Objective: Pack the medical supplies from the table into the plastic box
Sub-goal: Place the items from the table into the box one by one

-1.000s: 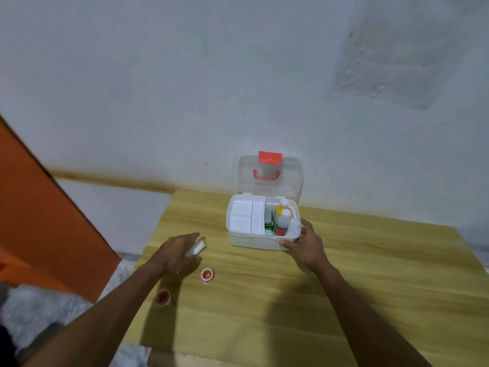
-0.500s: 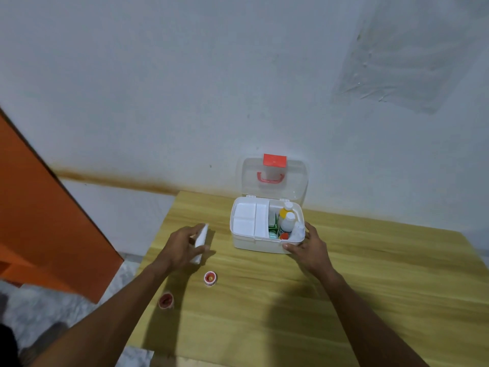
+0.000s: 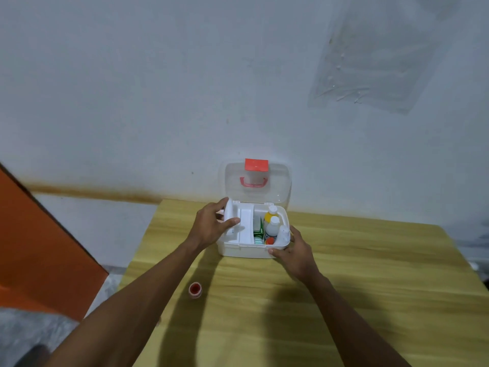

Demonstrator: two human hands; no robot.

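Note:
The white plastic box [image 3: 243, 252] stands open at the table's far edge, its clear lid [image 3: 279, 186] upright against the wall. Inside it on the right are a white bottle [image 3: 272, 227], a yellow bottle [image 3: 270, 214] and a green carton [image 3: 258, 230]; a white insert tray [image 3: 247, 223] fills the left. My left hand [image 3: 209, 227] holds a flat white packet [image 3: 229, 216] over the box's left end. My right hand [image 3: 296, 253] grips the box's front right corner. A small red-topped jar [image 3: 195, 289] lies on the table beside my left forearm.
The wooden table [image 3: 357, 282] stretches right and toward me. An orange panel [image 3: 31, 247] stands off its left side above grey floor. The wall [image 3: 158, 102] rises directly behind the box.
My left hand lifted the white packet from the table and carried it right to the box's left end. One of the two small jars is now hidden from view. My right hand stayed on the box.

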